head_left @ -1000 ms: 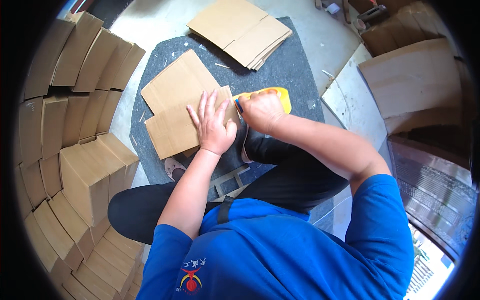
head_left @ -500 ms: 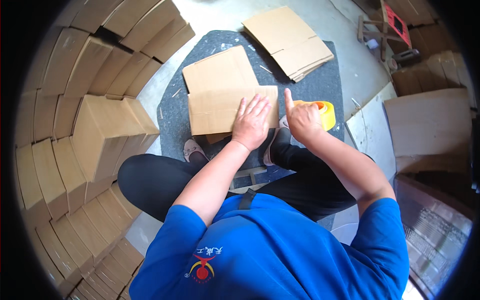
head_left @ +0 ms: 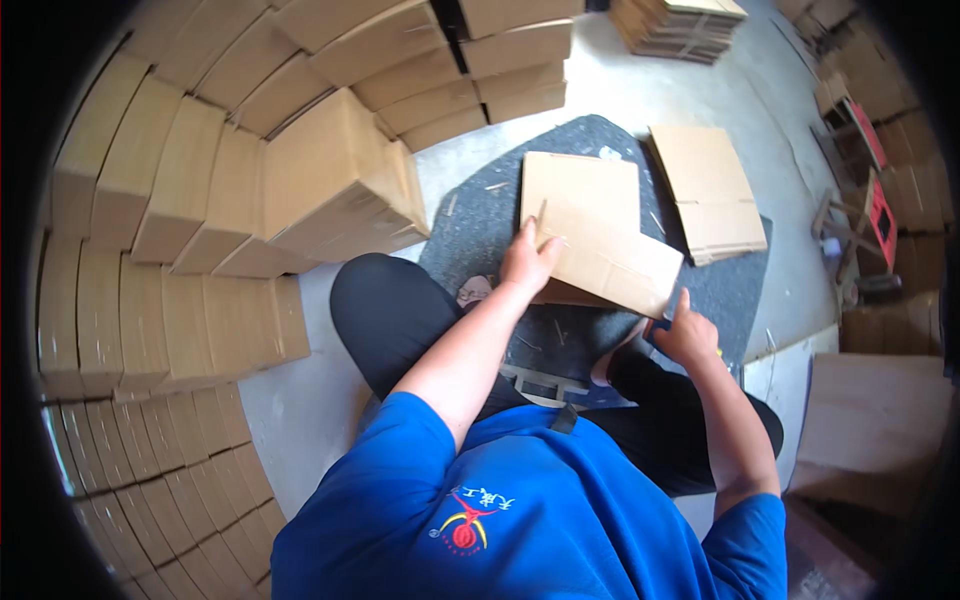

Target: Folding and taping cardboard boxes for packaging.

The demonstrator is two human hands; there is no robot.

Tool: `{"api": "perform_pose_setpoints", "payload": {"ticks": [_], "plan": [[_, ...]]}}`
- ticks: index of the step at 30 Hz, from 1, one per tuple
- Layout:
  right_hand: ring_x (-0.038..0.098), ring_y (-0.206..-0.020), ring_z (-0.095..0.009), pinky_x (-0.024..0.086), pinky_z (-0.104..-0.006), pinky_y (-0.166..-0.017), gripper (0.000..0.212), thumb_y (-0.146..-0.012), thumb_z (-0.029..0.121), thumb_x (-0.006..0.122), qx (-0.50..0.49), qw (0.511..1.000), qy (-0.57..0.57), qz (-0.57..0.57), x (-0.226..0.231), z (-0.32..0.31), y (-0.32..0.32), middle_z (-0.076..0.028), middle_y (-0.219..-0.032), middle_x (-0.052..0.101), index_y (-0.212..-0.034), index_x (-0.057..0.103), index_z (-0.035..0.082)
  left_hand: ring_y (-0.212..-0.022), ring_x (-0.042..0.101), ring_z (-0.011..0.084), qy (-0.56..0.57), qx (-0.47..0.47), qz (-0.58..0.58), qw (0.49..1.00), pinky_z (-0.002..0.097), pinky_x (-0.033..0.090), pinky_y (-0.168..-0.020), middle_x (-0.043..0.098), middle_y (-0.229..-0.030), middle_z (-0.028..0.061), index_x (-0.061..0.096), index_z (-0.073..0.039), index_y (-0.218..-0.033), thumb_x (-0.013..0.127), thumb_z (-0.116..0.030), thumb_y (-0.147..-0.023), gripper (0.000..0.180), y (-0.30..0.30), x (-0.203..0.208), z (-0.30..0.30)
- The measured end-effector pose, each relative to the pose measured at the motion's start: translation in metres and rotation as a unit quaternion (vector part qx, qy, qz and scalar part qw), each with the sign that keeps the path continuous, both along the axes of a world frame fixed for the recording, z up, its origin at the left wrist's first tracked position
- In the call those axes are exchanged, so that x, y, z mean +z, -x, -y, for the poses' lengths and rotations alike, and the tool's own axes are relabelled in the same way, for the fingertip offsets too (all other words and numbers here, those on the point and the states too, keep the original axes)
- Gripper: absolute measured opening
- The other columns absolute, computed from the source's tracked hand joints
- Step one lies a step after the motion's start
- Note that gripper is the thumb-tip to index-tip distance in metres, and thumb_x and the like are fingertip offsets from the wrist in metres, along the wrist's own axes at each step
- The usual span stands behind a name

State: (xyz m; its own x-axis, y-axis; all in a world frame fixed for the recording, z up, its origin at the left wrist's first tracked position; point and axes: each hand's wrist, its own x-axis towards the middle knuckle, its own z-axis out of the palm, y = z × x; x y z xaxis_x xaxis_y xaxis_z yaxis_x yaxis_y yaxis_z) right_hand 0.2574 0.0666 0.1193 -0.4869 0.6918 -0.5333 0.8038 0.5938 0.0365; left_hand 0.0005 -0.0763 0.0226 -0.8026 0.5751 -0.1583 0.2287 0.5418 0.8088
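A flattened cardboard box (head_left: 590,205) lies on the dark mat in front of me, with a folded-over panel (head_left: 635,272) angled at its near right. My left hand (head_left: 530,258) grips the box's left edge, thumb on top and some fingers hidden. Beside the panel's near right corner, my right hand (head_left: 688,335) is closed with the index finger stretched forward. It holds what looks like a tape dispenser (head_left: 657,329), mostly covered by the hand; a blue part and a sliver of yellow show.
A stack of flat cardboard boxes (head_left: 715,195) rests on the mat's right. Tall rows of cartons (head_left: 340,190) wall off my left side. Farther off lies a tied cardboard bundle (head_left: 680,28). At the right stand a red-topped wooden stool (head_left: 880,222) and a large cardboard sheet (head_left: 865,415).
My left hand has gone from lying flat on the panel to gripping the box's left edge. The box has turned, its panel now slanting. The yellow tape roll is now mostly hidden. The view has shifted left.
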Motion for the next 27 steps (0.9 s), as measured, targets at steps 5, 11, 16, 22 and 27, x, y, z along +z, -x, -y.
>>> {"api": "perform_pose_setpoints", "payload": {"ticks": [5, 11, 16, 22, 27], "plan": [[0.07, -0.1, -0.031, 0.054, -0.0363, -0.088, 0.058, -0.082, 0.037, 0.077, -0.132, 0.947, 0.185, -0.227, -0.005, 0.003, 0.021, -0.023, -0.108, 0.071, -0.119, 0.065, -0.006, -0.108, 0.066, 0.0245, -0.01, 0.07, 0.166, 0.984, 0.0358, 0.052, -0.09, 0.069, -0.118, 0.0159, 0.057, -0.001, -0.132, 0.076, -0.033, -0.087, 0.059, 0.023, 0.013, 0.009], [0.068, -0.077, -0.015, 0.056, -0.0333, -0.072, 0.049, -0.092, 0.03, 0.072, -0.065, 0.871, 0.179, -0.454, 0.11, -0.009, 0.087, -0.014, -0.092, 0.071, -0.126, 0.057, -0.001, -0.112, 0.06, 0.0184, -0.323, 0.12, -0.009, 0.939, 0.0304, 0.047, -0.097, 0.064, -0.124, 0.0147, 0.039, 0.003, -0.146, 0.063, -0.022, -0.098, 0.059, 0.034, 0.149, 0.045], [0.07, -0.073, -0.021, 0.055, -0.035, -0.069, 0.066, -0.091, 0.039, 0.072, 0.107, 0.881, 0.081, -0.454, 0.202, 0.024, 0.217, -0.017, -0.08, 0.07, -0.146, 0.048, 0.01, -0.141, 0.035, 0.0278, -0.465, 0.115, -0.148, 0.865, 0.0374, 0.032, -0.114, 0.025, -0.157, 0.0233, 0.0, 0.003, -0.157, 0.053, -0.008, -0.1, 0.079, 0.022, 0.251, 0.147], [0.067, -0.107, -0.036, 0.052, -0.045, -0.093, 0.075, -0.09, 0.05, 0.063, 0.195, 0.89, -0.047, -0.408, 0.196, 0.096, 0.356, -0.022, -0.111, 0.07, -0.147, 0.041, 0.007, -0.152, -0.001, 0.0432, -0.205, 0.222, -0.262, 0.917, 0.05, 0.007, -0.122, 0.0, -0.161, 0.0309, 0.001, 0.002, -0.156, 0.068, -0.017, -0.089, 0.097, 0.059, 0.223, 0.186], [0.069, -0.102, -0.034, 0.053, -0.0412, -0.092, 0.07, -0.088, 0.051, 0.065, 0.168, 0.886, 0.057, -0.427, 0.17, 0.105, 0.332, -0.022, -0.107, 0.071, -0.141, 0.051, 0.007, -0.151, 0.006, 0.0423, -0.059, 0.183, -0.213, 0.958, 0.045, 0.015, -0.122, 0.002, -0.161, 0.0309, 0.013, 0.003, -0.155, 0.07, -0.024, -0.087, 0.093, 0.112, 0.213, 0.207]]}}
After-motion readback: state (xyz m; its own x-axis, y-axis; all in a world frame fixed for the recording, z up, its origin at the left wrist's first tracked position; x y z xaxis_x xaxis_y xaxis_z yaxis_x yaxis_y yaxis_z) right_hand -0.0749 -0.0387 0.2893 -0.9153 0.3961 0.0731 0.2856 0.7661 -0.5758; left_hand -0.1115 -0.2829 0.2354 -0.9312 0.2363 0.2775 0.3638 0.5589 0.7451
